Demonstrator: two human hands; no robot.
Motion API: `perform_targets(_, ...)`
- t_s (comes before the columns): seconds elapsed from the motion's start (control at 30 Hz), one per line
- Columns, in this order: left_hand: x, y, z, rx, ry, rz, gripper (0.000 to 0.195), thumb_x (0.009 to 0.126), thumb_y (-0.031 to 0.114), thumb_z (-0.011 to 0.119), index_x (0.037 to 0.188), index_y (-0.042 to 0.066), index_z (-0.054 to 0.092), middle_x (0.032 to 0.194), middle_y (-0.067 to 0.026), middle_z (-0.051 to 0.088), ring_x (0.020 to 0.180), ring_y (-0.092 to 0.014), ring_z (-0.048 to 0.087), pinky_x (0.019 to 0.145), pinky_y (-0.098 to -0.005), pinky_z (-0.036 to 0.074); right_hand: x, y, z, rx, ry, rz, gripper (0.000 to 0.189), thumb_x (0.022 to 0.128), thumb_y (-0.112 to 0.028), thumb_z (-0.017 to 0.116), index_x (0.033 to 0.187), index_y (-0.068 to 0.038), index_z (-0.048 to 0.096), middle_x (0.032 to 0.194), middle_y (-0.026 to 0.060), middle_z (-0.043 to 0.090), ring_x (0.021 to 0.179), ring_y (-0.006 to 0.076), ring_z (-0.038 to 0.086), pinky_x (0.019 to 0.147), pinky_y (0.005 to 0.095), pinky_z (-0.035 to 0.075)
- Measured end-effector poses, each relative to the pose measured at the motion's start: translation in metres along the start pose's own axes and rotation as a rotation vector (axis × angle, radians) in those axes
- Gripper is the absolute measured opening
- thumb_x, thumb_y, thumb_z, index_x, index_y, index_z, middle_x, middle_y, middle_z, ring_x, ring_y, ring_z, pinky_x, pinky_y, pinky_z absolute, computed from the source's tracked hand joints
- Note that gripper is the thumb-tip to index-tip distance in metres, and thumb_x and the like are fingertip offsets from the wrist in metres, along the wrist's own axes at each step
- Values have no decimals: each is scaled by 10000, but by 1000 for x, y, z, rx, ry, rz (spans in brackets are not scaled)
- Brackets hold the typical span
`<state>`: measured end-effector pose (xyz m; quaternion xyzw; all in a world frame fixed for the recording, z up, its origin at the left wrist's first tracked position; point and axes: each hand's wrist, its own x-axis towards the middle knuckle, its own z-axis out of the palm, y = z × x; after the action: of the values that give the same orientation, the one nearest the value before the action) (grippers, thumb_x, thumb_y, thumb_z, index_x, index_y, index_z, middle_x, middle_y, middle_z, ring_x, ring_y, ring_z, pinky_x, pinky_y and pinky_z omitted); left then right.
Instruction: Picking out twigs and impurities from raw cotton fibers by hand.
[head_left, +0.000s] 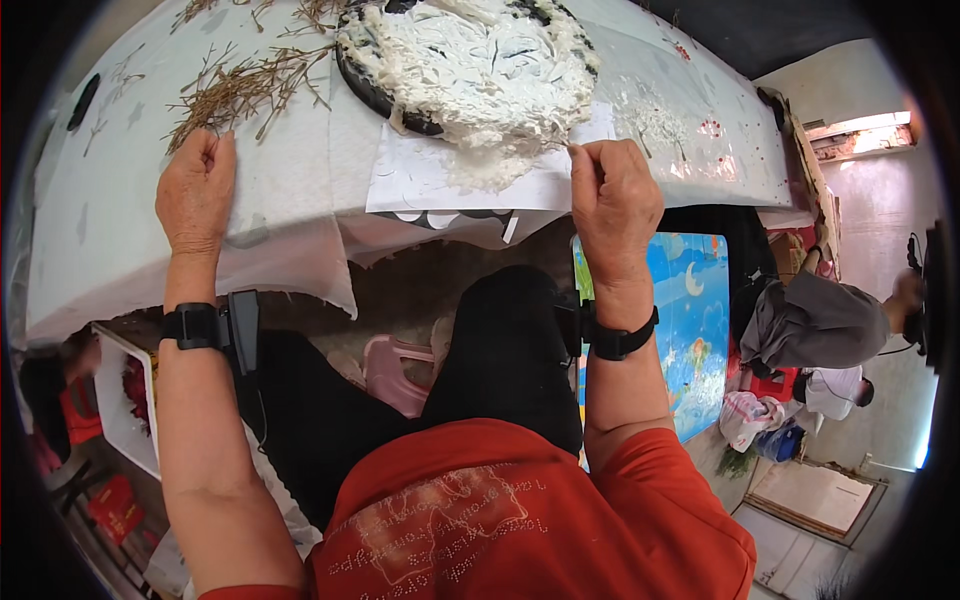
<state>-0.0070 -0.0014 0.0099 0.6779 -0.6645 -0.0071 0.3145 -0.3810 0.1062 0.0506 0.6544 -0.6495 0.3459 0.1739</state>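
Directly before me a round black tray (365, 97) carries a thick, lumpy layer of white paste (487, 75), which spills over the near rim. My right hand (619, 195) is at its near right edge, thumb and forefinger pinching what looks like a thin stem (564, 144) against the paste. On the left, a loose bundle of brown branching twigs (240, 94) lies on the covered table. My left hand (196, 187) is curled at the bundle's near end, fingertips at the twigs; whether it grips one is hidden. White-coated sprigs (652, 124) lie right of the tray.
White sheeting (292, 172) covers the table and hangs over its edge. Printed paper (405, 184) lies under the tray. A blue picture board (690, 315) stands by my right arm, a pink plastic stool (394, 375) below. Other people (817, 319) sit at right and far left.
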Motion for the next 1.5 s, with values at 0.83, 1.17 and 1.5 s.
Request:
perform_targets(0.83,1,-2,3,-63,32,86,330,946,272,619,749,38,495,635,-74,471,583,-200,432,578,-345,405,9,157,-29,-311,264,223,83,847,-186,723,828,-119,678,821,53,642,721,276,647,624,371,510)
perform_targets(1.17,3,-10,6,-39,19,68,329,961,287,613,780,27,523,629,-38,461,592,-140,398,581,-308,396,-3,183,-2,-82,183,340,79,836,-184,716,830,-105,709,838,72,647,766,286,652,672,376,507)
perform_targets(1.5,3,-6,6,-76,32,82,314,941,262,631,754,36,518,618,-52,477,566,-165,416,558,-330,396,-19,177,-5,-128,89,392,154,835,-221,702,937,-108,724,927,85,635,783,273,653,710,383,518)
